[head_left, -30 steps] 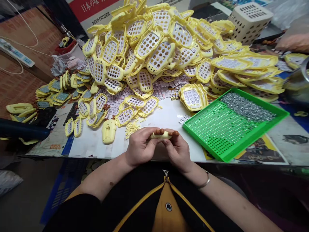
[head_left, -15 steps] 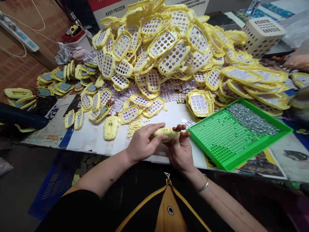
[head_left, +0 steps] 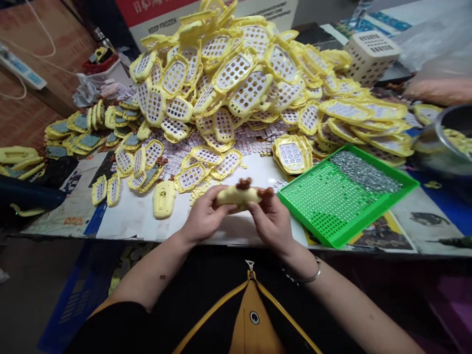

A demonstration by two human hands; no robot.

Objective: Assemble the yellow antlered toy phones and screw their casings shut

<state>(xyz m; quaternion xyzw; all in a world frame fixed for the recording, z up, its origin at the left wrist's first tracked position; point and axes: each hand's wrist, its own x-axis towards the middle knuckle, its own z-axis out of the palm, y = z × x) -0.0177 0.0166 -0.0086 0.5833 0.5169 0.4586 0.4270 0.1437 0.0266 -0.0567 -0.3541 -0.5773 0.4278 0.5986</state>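
Between both hands, above the white work surface (head_left: 243, 228), is a yellow plastic toy casing (head_left: 236, 196) with brown antler-like pieces (head_left: 244, 184). My left hand (head_left: 204, 214) grips its left end, thumb on the near side. My right hand (head_left: 271, 219) pinches its right end by another brown piece. The casing is held edge-on, so its inside does not show. Left of my left hand lies a yellow back shell (head_left: 164, 199) with an open slot. Small yellow pieces (head_left: 199, 192) are scattered just beyond that hand.
A large heap of yellow casings (head_left: 236, 69) with white perforated inserts fills the back. A green perforated tray (head_left: 317, 206) with a pile of small metal screws (head_left: 367, 172) stands right. A metal bowl (head_left: 450, 142) is far right. Grey-faced casings (head_left: 88, 140) lie left.
The casing has turned in my hands; one brown piece now points up near its middle. My right hand has shifted to its right end. The view has swung slightly to the right.
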